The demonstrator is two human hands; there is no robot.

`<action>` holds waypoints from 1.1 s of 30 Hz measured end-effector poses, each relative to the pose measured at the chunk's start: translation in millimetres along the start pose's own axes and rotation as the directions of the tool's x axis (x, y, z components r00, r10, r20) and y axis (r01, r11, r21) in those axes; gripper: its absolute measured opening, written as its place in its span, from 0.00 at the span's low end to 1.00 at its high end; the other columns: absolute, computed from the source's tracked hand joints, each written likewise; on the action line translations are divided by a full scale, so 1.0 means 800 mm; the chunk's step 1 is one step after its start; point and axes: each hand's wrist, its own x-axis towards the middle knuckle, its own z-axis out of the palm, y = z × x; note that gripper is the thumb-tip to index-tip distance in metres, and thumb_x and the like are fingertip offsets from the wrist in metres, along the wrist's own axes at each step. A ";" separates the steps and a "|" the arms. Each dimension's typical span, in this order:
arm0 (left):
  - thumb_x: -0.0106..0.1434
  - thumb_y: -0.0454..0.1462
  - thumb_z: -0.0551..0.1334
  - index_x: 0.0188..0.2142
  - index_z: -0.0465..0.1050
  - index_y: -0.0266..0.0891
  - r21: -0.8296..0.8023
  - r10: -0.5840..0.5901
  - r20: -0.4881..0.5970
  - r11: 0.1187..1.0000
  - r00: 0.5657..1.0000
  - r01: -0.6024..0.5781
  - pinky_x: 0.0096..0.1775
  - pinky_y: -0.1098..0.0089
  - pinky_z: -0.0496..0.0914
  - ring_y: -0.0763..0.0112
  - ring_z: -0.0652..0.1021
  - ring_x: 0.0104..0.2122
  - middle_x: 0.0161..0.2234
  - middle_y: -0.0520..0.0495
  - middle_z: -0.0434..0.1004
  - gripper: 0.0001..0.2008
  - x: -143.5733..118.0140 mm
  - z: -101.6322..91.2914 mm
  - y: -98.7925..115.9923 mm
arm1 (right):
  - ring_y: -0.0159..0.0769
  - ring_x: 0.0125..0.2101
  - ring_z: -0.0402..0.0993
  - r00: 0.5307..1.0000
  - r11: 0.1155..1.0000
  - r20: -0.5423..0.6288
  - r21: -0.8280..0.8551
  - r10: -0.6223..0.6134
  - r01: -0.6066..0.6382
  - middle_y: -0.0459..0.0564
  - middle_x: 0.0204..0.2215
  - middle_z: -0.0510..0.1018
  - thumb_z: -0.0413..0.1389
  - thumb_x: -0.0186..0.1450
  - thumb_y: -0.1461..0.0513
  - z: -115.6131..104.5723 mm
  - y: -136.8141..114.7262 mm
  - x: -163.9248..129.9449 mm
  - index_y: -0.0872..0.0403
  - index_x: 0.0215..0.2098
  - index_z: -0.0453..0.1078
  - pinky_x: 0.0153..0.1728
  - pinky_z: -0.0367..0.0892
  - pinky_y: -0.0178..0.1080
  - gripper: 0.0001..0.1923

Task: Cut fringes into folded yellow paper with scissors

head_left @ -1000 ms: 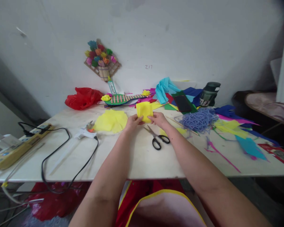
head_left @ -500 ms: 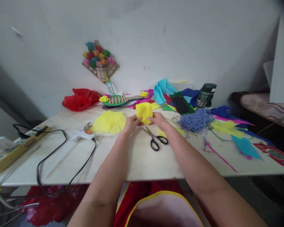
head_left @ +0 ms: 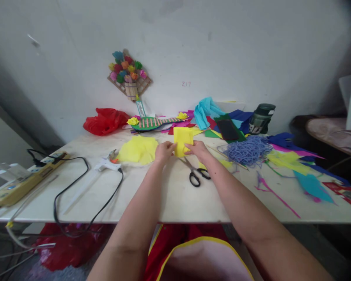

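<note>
A folded yellow crepe-paper piece (head_left: 183,140) is held up over the table between my two hands. My left hand (head_left: 165,151) pinches its left edge near the lower corner. At the lower right, my right hand (head_left: 199,150) grips the paper with the thumb across its front; the other fingers are partly hidden behind it. Just below the hands, black-handled scissors (head_left: 192,168) lie on the table with blades slightly apart, their tips close to the paper. Left of my left hand spreads a pile of thin yellow sheets (head_left: 138,150). Another yellow scrap (head_left: 224,164) lies beyond my right wrist.
A white glue gun (head_left: 107,165) with a black cord and a power strip (head_left: 26,181) occupy the left. Tangled blue-purple twine (head_left: 247,150), a dark green bottle (head_left: 261,119) and coloured paper lie right. A red plastic bag (head_left: 105,121) sits at the back.
The view has swung slightly left. The yellow paper, whose layers showed staggered edges before, now appears as one even upright rectangle. Both hands still hold it.
</note>
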 end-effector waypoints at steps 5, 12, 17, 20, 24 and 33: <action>0.55 0.41 0.56 0.33 0.70 0.39 0.409 -0.028 -0.523 0.869 0.852 0.279 0.41 0.57 0.60 0.51 0.63 0.48 0.35 0.37 0.72 0.10 -0.002 -0.041 0.002 | 0.31 0.23 0.73 0.999 0.997 -0.037 0.070 0.030 -0.027 0.49 0.25 0.77 0.57 0.53 0.68 -0.006 -0.001 0.000 0.60 0.27 0.71 0.20 0.72 0.33 0.02; 0.46 0.41 0.61 0.40 0.66 0.40 0.407 -0.254 -0.687 0.642 0.681 0.650 0.42 0.56 0.57 0.48 0.60 0.49 0.45 0.35 0.66 0.20 0.003 -0.075 -0.031 | 0.31 0.23 0.73 0.999 0.992 -0.032 0.124 0.026 -0.022 0.50 0.27 0.78 0.57 0.54 0.69 -0.007 -0.001 0.000 0.60 0.28 0.71 0.21 0.72 0.32 0.03; 0.45 0.36 0.61 0.39 0.66 0.38 0.312 -0.327 -0.687 0.674 0.649 0.670 0.40 0.56 0.57 0.47 0.64 0.47 0.42 0.35 0.70 0.19 0.008 -0.079 -0.040 | 0.30 0.22 0.73 0.998 0.992 -0.038 0.119 0.040 -0.035 0.50 0.28 0.78 0.56 0.54 0.69 -0.007 -0.002 -0.001 0.59 0.29 0.70 0.21 0.72 0.32 0.03; 0.45 0.32 0.59 0.36 0.68 0.40 0.251 -0.397 -0.658 0.686 0.640 0.683 0.41 0.54 0.56 0.47 0.64 0.47 0.37 0.37 0.73 0.15 0.009 -0.081 -0.040 | 0.31 0.23 0.73 0.998 0.992 -0.039 0.121 0.039 -0.034 0.50 0.27 0.78 0.56 0.54 0.69 -0.008 -0.002 -0.002 0.60 0.28 0.70 0.21 0.72 0.32 0.03; 0.46 0.31 0.59 0.32 0.70 0.41 0.243 -0.379 -0.637 0.728 0.671 0.641 0.42 0.53 0.55 0.48 0.65 0.45 0.34 0.37 0.74 0.11 0.010 -0.081 -0.038 | 0.31 0.23 0.73 0.998 0.992 -0.047 0.121 0.029 -0.023 0.50 0.26 0.78 0.56 0.54 0.69 -0.009 0.000 0.000 0.60 0.28 0.70 0.21 0.72 0.32 0.02; 0.50 0.40 0.60 0.30 0.67 0.39 -0.220 -0.064 -0.421 0.975 0.905 -0.033 0.40 0.62 0.64 0.61 0.72 0.37 0.32 0.45 0.74 0.09 0.011 -0.059 -0.013 | 0.32 0.23 0.73 0.996 0.987 -0.085 0.159 0.019 -0.005 0.51 0.26 0.78 0.57 0.53 0.69 -0.013 0.005 0.004 0.60 0.28 0.70 0.21 0.72 0.34 0.03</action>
